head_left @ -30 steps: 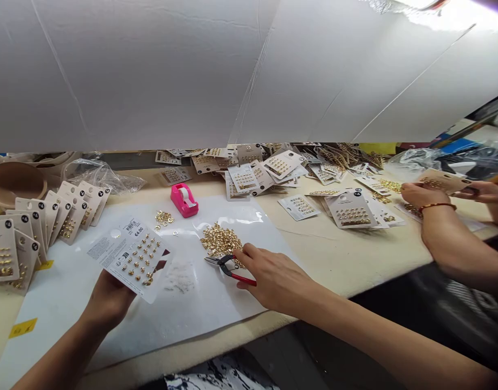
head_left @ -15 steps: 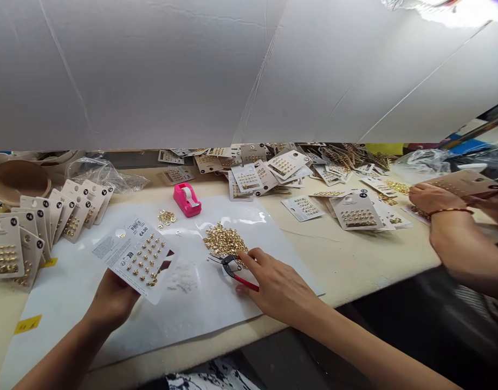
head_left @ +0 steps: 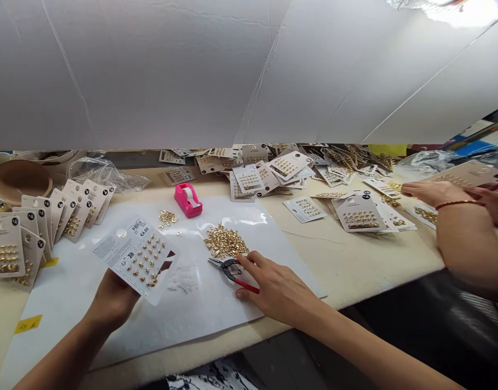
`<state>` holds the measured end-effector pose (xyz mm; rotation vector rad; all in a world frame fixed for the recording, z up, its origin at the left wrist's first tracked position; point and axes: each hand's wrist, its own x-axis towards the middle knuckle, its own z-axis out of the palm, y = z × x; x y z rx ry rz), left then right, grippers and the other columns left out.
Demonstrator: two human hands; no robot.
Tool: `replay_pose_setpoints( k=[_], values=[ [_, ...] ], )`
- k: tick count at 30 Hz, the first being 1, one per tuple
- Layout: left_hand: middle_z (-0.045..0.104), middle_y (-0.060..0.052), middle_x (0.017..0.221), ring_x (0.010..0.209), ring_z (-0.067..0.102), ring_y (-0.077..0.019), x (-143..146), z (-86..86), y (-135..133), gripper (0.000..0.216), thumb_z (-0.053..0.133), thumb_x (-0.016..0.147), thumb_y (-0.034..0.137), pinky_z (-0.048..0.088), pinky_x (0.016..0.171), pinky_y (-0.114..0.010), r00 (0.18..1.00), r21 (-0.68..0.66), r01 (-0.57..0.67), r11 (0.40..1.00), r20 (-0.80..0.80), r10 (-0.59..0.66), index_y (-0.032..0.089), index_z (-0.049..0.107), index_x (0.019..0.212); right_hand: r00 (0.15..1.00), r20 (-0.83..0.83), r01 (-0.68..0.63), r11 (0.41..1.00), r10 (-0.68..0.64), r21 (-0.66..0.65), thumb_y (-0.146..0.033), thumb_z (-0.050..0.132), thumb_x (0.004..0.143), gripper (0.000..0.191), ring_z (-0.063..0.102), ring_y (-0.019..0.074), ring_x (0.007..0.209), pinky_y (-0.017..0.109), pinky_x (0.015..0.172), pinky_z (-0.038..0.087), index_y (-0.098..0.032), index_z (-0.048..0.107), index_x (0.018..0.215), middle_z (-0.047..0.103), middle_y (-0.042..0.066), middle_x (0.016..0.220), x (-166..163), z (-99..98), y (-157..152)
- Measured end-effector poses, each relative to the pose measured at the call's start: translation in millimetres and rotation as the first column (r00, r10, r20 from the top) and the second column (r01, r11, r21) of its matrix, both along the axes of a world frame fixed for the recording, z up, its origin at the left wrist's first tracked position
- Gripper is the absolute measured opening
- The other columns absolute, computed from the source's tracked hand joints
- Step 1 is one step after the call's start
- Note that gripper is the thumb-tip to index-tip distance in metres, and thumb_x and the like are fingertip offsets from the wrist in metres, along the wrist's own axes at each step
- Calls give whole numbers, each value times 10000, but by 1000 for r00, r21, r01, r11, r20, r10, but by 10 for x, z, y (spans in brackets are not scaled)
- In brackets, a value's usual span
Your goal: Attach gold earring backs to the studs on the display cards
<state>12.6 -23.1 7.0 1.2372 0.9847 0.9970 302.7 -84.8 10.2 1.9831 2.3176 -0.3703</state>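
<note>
The left hand point(head_left: 114, 300) grips a white rectangular cardboard card point(head_left: 129, 253) studded with rows of small gold pieces, its fingers mostly hidden behind it, above a glossy white sheet point(head_left: 167, 333) on the cream worktop point(head_left: 350, 265). The right hand's point(head_left: 279, 290) fingers are closed around red-handled, dark-headed metal pliers point(head_left: 227, 270), just beside a loose heap of tiny gold metal pieces point(head_left: 224, 240).

hands point(head_left: 114, 303) point(head_left: 275, 292), forearms point(head_left: 65, 352) point(head_left: 354, 338) bare; black-and-white patterned clothing point(head_left: 216, 377) (partly visible)

Left hand point(head_left: 115, 301) partly out of sight behind price card point(head_left: 135, 259)
</note>
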Motion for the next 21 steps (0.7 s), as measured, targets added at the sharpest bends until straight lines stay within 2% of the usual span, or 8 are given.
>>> replay_pose_setpoints(
  k=[6, 11, 14, 17, 21],
  values=[
    [716, -137, 1039, 1073, 601, -385, -17, -33, 17, 392, 737, 635, 459, 472, 940, -546, 1000, -18, 9, 1000, -26, -10, 187, 728, 917, 1000, -6, -16, 999, 16, 32, -321, 604, 793, 374, 629, 236, 822, 356, 676, 491, -217, 515, 1141, 584, 105, 1081, 12, -13, -4],
    [706, -141, 1070, 1078, 598, -389, 1, -39, -2, 460, 734, 626, 493, 473, 939, -550, 999, -13, -3, 1000, 34, 3, 193, 716, 974, 999, -34, -30, 997, 32, 77, -322, 607, 787, 400, 637, 242, 805, 368, 660, 510, -212, 497, 1156, 579, 114, 1103, 12, -12, -27],
    [696, -148, 1094, 1060, 612, -379, 34, -22, -20, 476, 746, 638, 449, 477, 939, -542, 994, -59, 25, 998, 105, -19, 186, 697, 1031, 992, -111, -35, 986, 53, 165, -336, 603, 797, 455, 643, 256, 806, 379, 633, 528, -211, 453, 1207, 573, 130, 1100, -55, 58, -56],
    [710, -153, 1056, 1036, 628, -369, 67, 1, -32, 448, 754, 648, 404, 491, 925, -527, 990, -121, 34, 992, 142, -17, 167, 696, 1022, 962, -237, -62, 953, 136, 297, -337, 589, 818, 492, 642, 255, 846, 359, 626, 546, -219, 401, 1258, 581, 133, 1077, -206, 159, -87],
    [745, -125, 926, 913, 679, -347, 69, 26, -38, 338, 797, 590, 318, 543, 843, -489, 1000, -146, -23, 989, -20, 20, 152, 724, 875, 920, -294, -120, 902, 258, 416, -338, 599, 816, 554, 634, 268, 918, 372, 679, 563, -239, 354, 1303, 586, 138, 1099, -451, 227, -97]
  ],
)
